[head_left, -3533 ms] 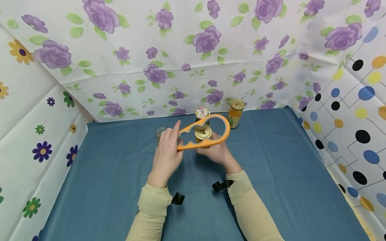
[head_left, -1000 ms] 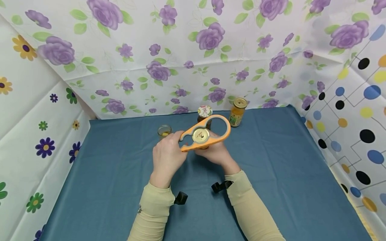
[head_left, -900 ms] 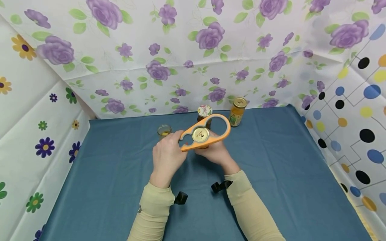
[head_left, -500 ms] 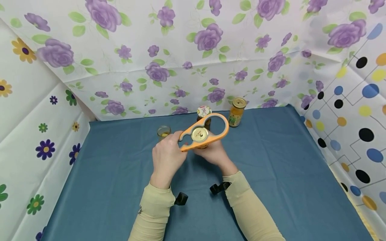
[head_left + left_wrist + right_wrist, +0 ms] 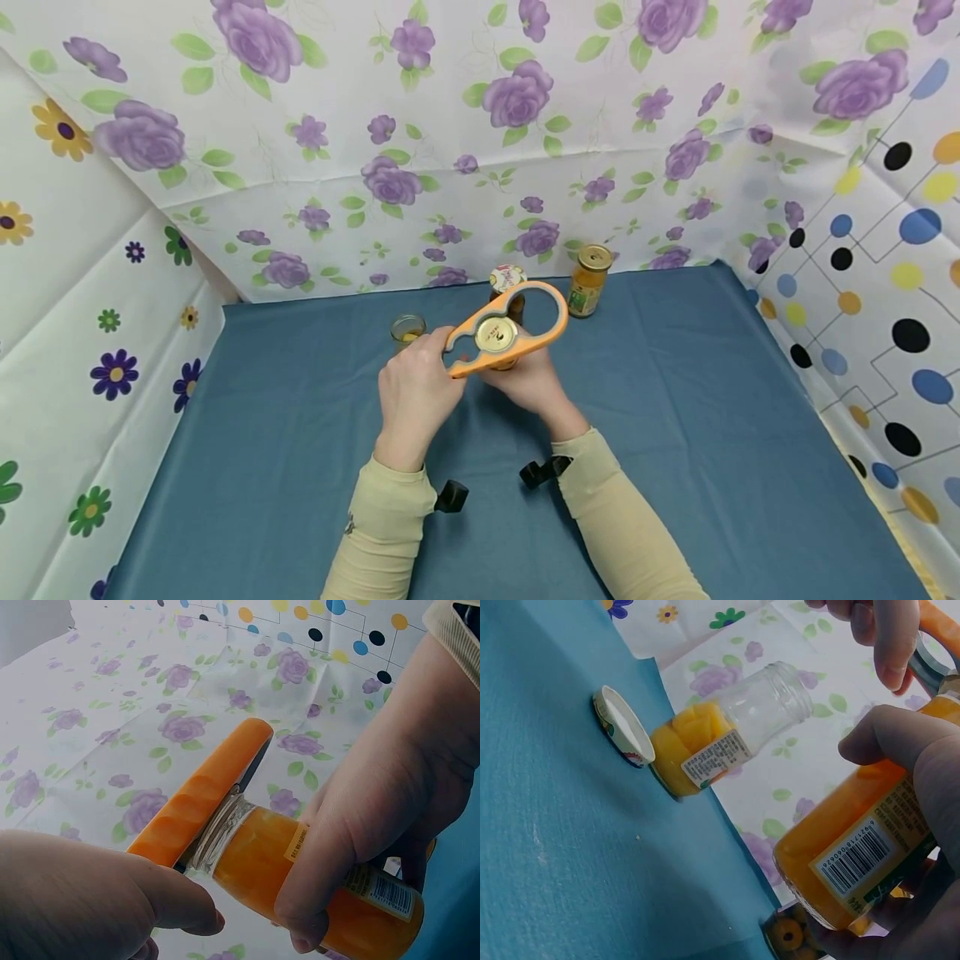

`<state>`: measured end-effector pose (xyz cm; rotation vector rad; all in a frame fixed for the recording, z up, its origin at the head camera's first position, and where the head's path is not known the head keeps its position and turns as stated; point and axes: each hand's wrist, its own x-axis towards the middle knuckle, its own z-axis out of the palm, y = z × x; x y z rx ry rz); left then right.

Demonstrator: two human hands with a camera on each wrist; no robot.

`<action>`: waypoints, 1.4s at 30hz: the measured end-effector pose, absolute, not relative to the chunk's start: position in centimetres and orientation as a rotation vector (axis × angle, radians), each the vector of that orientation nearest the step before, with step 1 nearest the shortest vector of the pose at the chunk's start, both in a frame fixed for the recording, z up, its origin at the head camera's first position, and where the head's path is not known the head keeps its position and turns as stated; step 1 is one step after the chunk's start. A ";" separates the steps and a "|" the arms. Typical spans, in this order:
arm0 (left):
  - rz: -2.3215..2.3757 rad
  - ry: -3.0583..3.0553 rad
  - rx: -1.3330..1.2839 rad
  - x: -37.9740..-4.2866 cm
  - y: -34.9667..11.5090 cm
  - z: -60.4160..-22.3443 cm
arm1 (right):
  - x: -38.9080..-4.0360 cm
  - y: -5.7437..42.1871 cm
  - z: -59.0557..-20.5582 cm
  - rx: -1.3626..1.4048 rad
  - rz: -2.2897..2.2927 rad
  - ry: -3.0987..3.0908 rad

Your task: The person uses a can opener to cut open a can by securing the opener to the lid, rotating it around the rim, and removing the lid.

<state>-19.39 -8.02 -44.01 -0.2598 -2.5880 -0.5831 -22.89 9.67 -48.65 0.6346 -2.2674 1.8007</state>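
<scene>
An orange jar opener [image 5: 525, 321] sits with one of its rings over the gold lid [image 5: 496, 333] of a jar of yellow fruit. My left hand [image 5: 420, 379] grips the opener's narrow end. My right hand [image 5: 525, 379] wraps round the jar's body below the opener, holding it above the blue cloth. In the left wrist view the opener [image 5: 202, 795] clamps the jar [image 5: 300, 877] at its neck, with the right hand [image 5: 390, 802] round the label. The right wrist view shows the held jar [image 5: 855, 855] tilted in my fingers [image 5: 922, 750].
A small open jar [image 5: 407, 327] with fruit stands left of the hands; its lid [image 5: 622, 727] lies beside the open jar [image 5: 720, 735]. A patterned-lid jar [image 5: 507, 279] and a gold-lid jar [image 5: 588, 283] stand at the back. The blue cloth [image 5: 712, 400] is walled by flowered sheets.
Since 3.5 s ago the opener has come down onto the gold lid and my left fingers have curled round its handle. Over the last second both hands barely moved.
</scene>
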 end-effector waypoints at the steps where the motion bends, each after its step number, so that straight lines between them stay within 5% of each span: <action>1: -0.583 -2.586 -0.259 -19.4 -8.0 -44.0 | -22.9 9.6 -48.8 0.622 1.792 -2.268; 10: -0.586 -2.594 -0.240 -19.4 -7.9 -44.0 | -24.5 9.5 -52.0 0.525 1.757 -2.320; 42: -0.654 -2.564 -0.158 -19.3 -7.1 -44.2 | -23.8 9.0 -51.9 0.309 1.620 -2.376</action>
